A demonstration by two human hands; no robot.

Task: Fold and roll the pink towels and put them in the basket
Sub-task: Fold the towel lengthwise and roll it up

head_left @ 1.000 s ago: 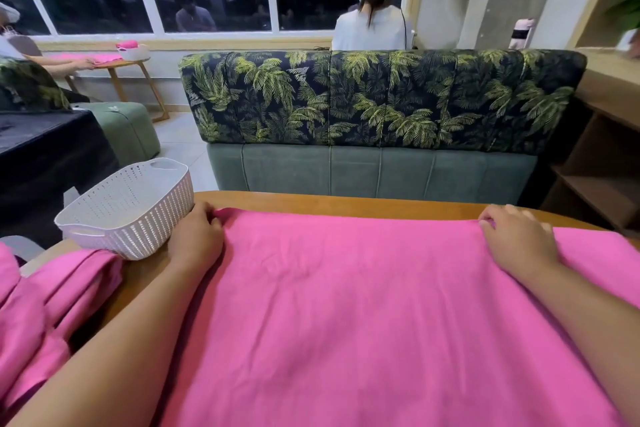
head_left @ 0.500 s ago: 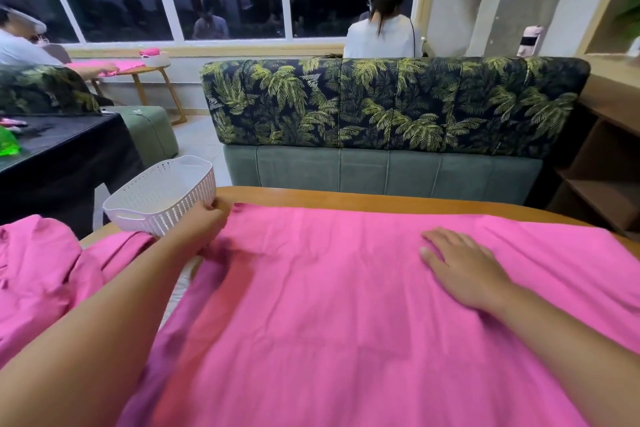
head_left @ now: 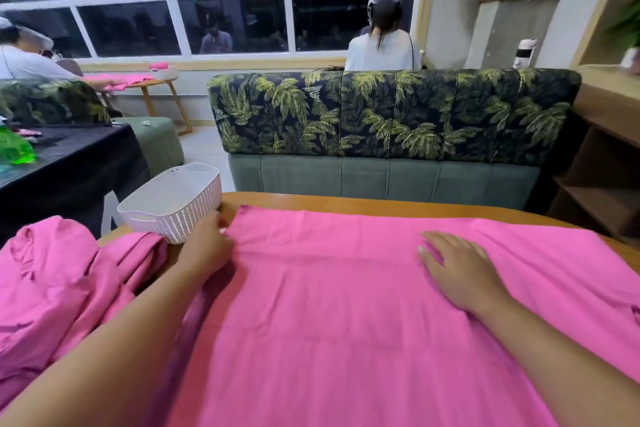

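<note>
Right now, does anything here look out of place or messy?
Mostly tidy. The white basket sits right at the wooden table's far left corner and seems to overhang it. Beside it, a crumpled heap of pink towels spills off the left edge, unlike the spread pink towel.

Wooden table [head_left: 381, 206], curved far edge bare. Pink towel [head_left: 346, 322] spread flat over most of the top, running out of view at the near and right sides. White basket [head_left: 173, 204] upright on the far left corner, just beside the towel's corner. Heap [head_left: 62, 281] of crumpled pink towels at the left edge, touching the basket.
</note>
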